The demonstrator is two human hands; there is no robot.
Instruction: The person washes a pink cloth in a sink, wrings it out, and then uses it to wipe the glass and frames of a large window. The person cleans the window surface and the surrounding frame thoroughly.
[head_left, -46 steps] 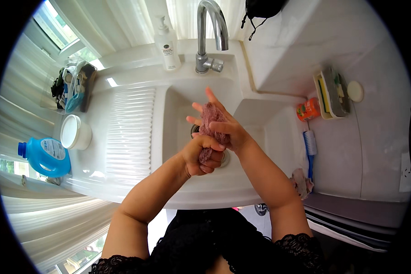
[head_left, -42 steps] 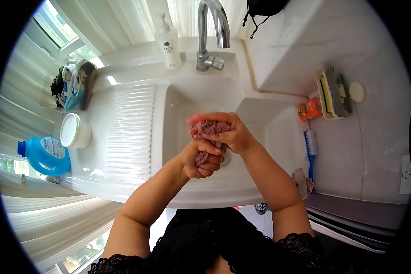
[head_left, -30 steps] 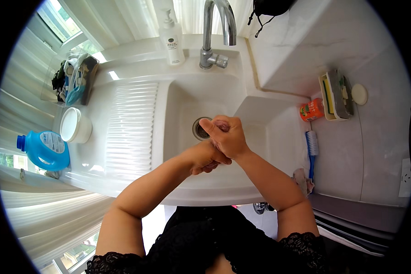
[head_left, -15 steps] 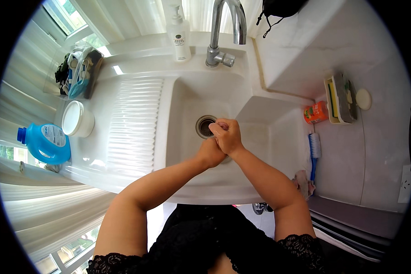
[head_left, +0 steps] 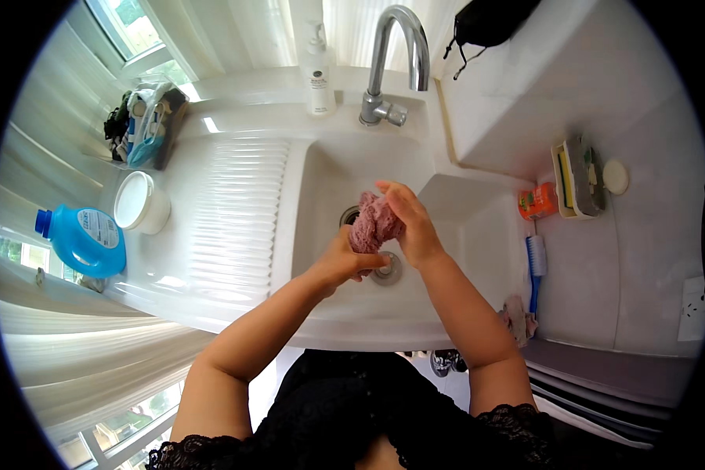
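Observation:
A small pink cloth [head_left: 372, 225] is bunched between both of my hands over the white sink basin [head_left: 329, 180]. My left hand [head_left: 340, 260] grips its lower end from below. My right hand [head_left: 410, 223] wraps over its upper right side. The hands hover above the drain [head_left: 387, 270]. A curved metal tap [head_left: 389, 66] stands at the back of the sink; no water is visibly running.
White ribbed drainboard [head_left: 235, 211] lies left of the basin, with a white tub [head_left: 139, 202] and blue detergent bottle [head_left: 82, 239] further left. A pump bottle [head_left: 318, 70] stands by the tap. Right counter holds an orange container [head_left: 537, 201], a sponge tray [head_left: 576, 176] and a blue brush [head_left: 536, 262].
The hands dropped low over the drain, pressed together around the cloth, then rose again; now the cloth shows bunched between them. The view has shifted slightly.

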